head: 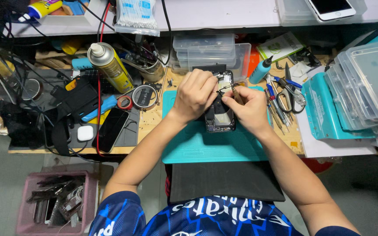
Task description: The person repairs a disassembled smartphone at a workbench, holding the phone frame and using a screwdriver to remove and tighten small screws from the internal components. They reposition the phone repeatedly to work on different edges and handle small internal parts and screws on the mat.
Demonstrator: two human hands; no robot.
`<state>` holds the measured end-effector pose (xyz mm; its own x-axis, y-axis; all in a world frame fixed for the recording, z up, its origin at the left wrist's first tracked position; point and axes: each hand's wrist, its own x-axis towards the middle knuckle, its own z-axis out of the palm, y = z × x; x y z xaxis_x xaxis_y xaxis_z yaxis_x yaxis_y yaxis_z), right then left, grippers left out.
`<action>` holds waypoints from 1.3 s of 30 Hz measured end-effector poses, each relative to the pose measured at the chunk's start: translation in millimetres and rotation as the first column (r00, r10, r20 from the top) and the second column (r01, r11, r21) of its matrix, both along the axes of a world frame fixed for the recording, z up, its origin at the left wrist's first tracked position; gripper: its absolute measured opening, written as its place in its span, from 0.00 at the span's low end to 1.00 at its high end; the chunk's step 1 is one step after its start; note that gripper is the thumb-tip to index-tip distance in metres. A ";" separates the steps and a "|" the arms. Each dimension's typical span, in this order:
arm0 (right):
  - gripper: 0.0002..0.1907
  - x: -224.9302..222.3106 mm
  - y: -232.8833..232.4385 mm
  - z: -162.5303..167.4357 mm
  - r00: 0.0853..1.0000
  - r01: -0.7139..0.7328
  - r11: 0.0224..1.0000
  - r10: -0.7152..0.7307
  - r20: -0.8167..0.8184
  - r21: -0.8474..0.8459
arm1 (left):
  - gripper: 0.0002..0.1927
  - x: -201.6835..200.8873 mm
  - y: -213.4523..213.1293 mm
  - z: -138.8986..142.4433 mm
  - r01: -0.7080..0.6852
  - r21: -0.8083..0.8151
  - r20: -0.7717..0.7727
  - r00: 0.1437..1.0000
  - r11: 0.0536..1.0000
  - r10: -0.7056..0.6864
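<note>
The left hand [194, 94] grips the upper edge of the opened phone [220, 114], which lies on the teal work mat [206, 146]. The right hand [246, 109] is closed on a slim tool [236, 94] (apparently a screwdriver) whose tip meets the phone's interior. The step in hand appears to be fastener or connector work; steady, fine tip control is required. The contact point is hidden beneath the fingers.
</note>
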<state>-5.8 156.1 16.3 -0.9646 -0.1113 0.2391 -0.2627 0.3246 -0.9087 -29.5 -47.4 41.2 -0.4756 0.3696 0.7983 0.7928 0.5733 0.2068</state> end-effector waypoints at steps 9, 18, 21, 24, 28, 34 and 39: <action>0.05 -1.1 7.6 -2.5 0.996 -0.027 0.998 0.031 0.083 -0.052 | 0.21 3.1 1.9 -25.7 -0.123 0.514 0.463 0.873 0.849 -0.154; 0.07 -12.9 23.2 -4.9 0.971 -0.134 0.990 0.121 0.205 0.052 | 0.18 -10.4 -22.3 -58.2 -0.004 0.733 0.662 0.230 0.680 -0.713; 0.09 -17.5 24.7 -0.5 0.954 -0.214 0.969 0.180 0.238 0.127 | 0.20 -11.8 -27.4 -57.7 0.057 0.739 0.669 0.064 0.672 -0.741; 0.06 -19.7 24.6 8.3 0.952 -0.263 0.961 0.244 0.183 0.088 | 0.19 -15.7 -23.0 -59.7 -0.029 0.766 0.642 -0.004 0.642 -0.767; 0.04 -16.8 22.8 23.5 0.995 -0.092 0.995 0.093 0.024 -0.045 | 0.16 -9.1 -18.4 -67.5 -0.248 0.805 0.573 0.089 0.539 -0.814; 0.10 -12.5 24.6 42.7 0.975 -0.207 0.972 0.215 0.057 -0.112 | 0.14 -1.5 -4.5 -72.8 -0.271 0.919 0.349 0.219 0.286 -0.911; 0.05 -8.1 19.6 39.7 0.916 -0.273 0.959 0.282 0.283 -0.074 | 0.19 3.2 6.9 -65.3 -0.307 0.925 0.305 0.249 0.224 -0.919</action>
